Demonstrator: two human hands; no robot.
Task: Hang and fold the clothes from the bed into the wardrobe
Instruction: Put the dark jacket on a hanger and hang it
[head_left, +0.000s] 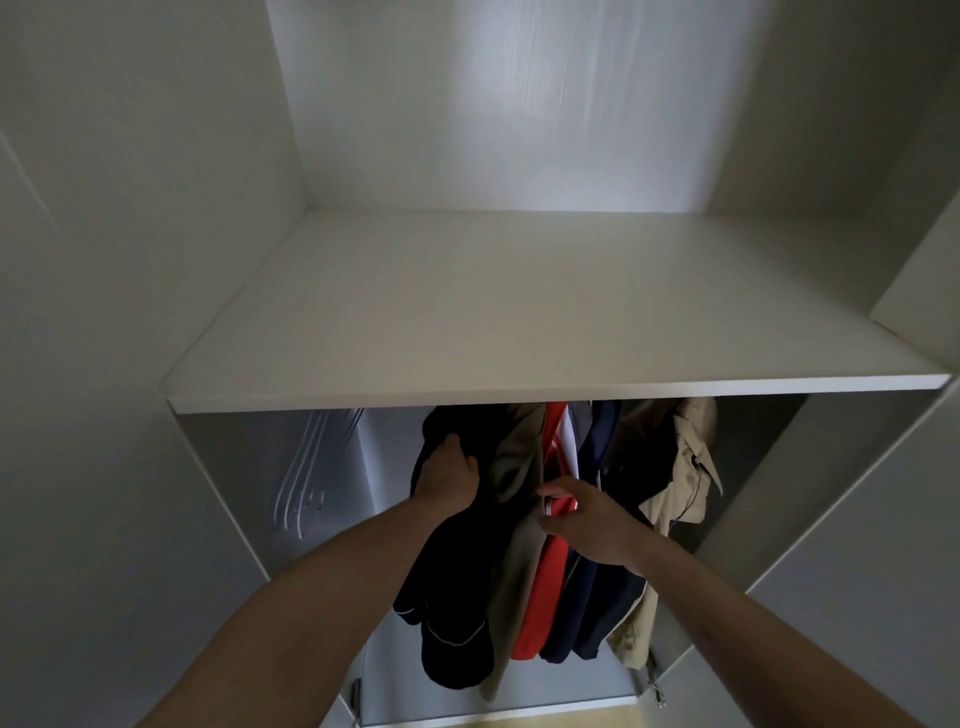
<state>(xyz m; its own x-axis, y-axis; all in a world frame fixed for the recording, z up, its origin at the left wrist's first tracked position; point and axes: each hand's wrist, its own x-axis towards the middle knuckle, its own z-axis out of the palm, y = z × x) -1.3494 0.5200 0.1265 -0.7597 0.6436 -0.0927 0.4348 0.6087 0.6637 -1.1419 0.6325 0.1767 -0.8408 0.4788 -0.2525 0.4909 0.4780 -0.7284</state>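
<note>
Clothes (550, 525) hang under the shelf (519, 322); hangers (311, 467) left.

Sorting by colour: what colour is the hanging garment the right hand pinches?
Red garment, pinched by the right hand; head view.
</note>
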